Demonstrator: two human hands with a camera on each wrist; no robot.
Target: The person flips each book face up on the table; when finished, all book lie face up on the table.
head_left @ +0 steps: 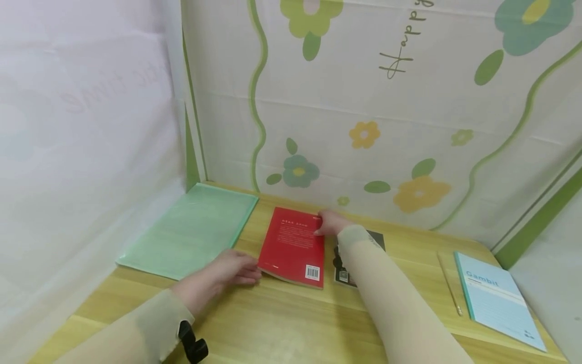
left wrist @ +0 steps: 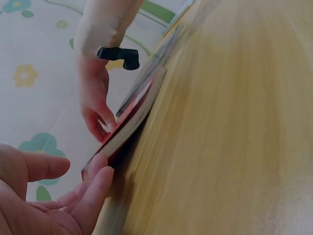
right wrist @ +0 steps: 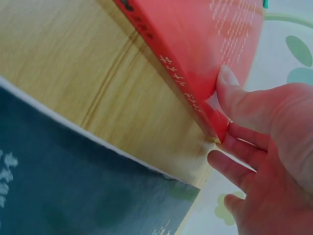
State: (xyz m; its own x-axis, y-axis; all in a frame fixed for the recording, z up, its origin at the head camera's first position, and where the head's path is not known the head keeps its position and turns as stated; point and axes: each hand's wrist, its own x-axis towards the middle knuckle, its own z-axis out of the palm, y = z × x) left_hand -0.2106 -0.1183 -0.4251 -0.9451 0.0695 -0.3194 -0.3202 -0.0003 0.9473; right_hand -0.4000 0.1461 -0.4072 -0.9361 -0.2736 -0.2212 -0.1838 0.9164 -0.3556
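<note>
A red book (head_left: 293,247) with white print and a barcode is tilted a little above the table, its near edge lifted in the left wrist view. My right hand (head_left: 333,223) pinches its far right corner, the thumb on the cover (right wrist: 215,58) and a finger at the spine's end. At its near left corner, my left hand (head_left: 229,273) touches the edge with extended fingers, while the thumb stands apart from the book in the left wrist view. A dark book (right wrist: 93,171) lies just right of the red one, partly hidden by my right forearm in the head view.
On the left of the wooden table (head_left: 282,323) lies a pale green mat or folder (head_left: 191,227). A pencil (head_left: 450,285) and a light blue notebook (head_left: 497,298) marked Gambit lie on the right. Flower-printed white curtains (head_left: 345,101) enclose the back and sides.
</note>
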